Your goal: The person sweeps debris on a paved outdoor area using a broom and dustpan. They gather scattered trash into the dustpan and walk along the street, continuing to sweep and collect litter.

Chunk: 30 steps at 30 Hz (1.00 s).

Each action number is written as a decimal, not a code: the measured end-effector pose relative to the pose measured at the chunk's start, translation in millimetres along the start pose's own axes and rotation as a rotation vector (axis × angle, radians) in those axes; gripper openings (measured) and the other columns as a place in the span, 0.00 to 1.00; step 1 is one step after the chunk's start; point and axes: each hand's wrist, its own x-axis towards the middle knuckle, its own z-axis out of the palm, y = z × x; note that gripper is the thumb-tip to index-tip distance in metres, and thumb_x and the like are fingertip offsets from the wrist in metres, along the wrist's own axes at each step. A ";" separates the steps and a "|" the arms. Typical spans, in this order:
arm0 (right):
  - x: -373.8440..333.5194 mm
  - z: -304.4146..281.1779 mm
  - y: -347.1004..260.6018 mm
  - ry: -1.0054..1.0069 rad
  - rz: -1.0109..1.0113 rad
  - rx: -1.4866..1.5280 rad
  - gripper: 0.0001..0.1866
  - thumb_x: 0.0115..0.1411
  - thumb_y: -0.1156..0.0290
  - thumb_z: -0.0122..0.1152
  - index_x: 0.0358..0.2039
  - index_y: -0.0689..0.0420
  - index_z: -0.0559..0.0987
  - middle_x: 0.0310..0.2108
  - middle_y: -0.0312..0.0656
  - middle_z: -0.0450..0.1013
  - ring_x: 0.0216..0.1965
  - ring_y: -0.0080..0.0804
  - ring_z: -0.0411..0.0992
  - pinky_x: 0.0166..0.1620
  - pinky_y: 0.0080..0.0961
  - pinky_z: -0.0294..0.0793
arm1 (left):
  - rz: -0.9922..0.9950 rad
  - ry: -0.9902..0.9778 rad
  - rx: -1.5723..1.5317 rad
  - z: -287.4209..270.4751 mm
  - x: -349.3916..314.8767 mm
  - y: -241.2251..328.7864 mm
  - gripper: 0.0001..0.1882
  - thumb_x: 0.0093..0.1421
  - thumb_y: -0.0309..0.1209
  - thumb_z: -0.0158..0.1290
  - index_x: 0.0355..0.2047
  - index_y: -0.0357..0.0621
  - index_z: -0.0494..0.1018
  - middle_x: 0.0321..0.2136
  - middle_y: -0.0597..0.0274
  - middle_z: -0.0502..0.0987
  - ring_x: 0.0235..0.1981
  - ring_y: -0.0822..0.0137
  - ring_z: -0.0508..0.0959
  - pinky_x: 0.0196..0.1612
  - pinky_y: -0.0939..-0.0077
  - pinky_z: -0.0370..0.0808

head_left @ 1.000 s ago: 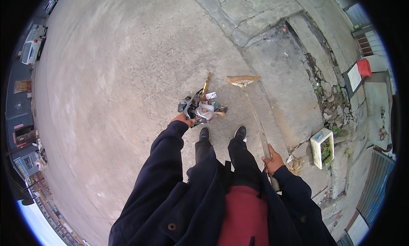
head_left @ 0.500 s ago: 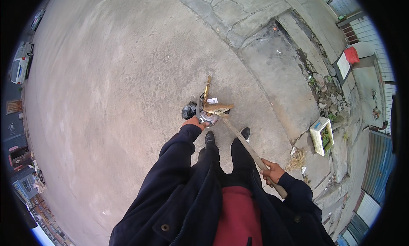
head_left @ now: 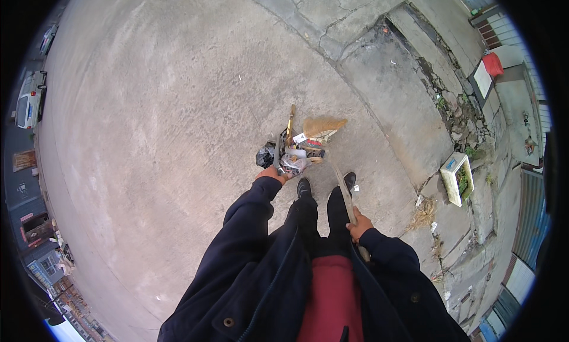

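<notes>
My left hand [head_left: 272, 175] is closed round the grey handle of a dustpan [head_left: 277, 152] held low in front of my feet. Rubbish heaped there hides most of the pan: a black plastic bag [head_left: 265, 155], a crumpled clear bag [head_left: 294, 163], a white card [head_left: 300, 138] and a yellowish stick [head_left: 290, 124] poking up. My right hand [head_left: 359, 226] grips a long wooden broom handle, which slants away and blurs toward its far end. Beyond the heap, on its right, are the tan bristles of the broom [head_left: 325, 126], apart from most of the rubbish.
Concrete ground [head_left: 178, 105] spreads ahead and left. On the right lie a cracked kerb strip with rubble [head_left: 462, 120], a white planter box [head_left: 456, 179] with greenery, and a tuft of dry straw [head_left: 423, 214]. A parked van [head_left: 28, 99] stands far left.
The broom head has moved off the rubbish, away from me and slightly right, uncovering more of the heap. My right hand has moved inward and forward; my left hand stays at the dustpan.
</notes>
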 end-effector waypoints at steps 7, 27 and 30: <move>-72.7 -49.0 6.0 -0.304 0.155 0.538 0.40 0.59 0.72 0.56 0.69 0.51 0.49 0.20 0.39 0.66 0.14 0.26 0.65 0.18 0.26 0.67 | 0.010 -0.018 -0.023 4.5 1.0 -6.1 0.39 0.48 0.60 0.59 0.44 0.35 0.73 0.41 0.41 0.78 0.47 0.47 0.77 0.49 0.60 0.72; -77.8 16.9 68.6 -0.088 -0.155 0.138 0.42 0.56 0.68 0.60 0.67 0.59 0.51 0.31 0.52 0.75 0.30 0.45 0.75 0.35 0.34 0.74 | 0.043 0.010 -0.043 15.0 -17.7 -59.9 0.38 0.49 0.57 0.61 0.46 0.35 0.71 0.42 0.40 0.77 0.48 0.46 0.76 0.50 0.58 0.71; -123.7 -40.7 56.0 -0.243 0.203 0.473 0.39 0.58 0.74 0.57 0.69 0.52 0.51 0.17 0.38 0.68 0.12 0.26 0.66 0.18 0.25 0.68 | 0.011 -0.024 -0.036 15.0 -15.4 -58.3 0.39 0.49 0.57 0.60 0.48 0.34 0.70 0.44 0.39 0.76 0.50 0.45 0.75 0.52 0.59 0.70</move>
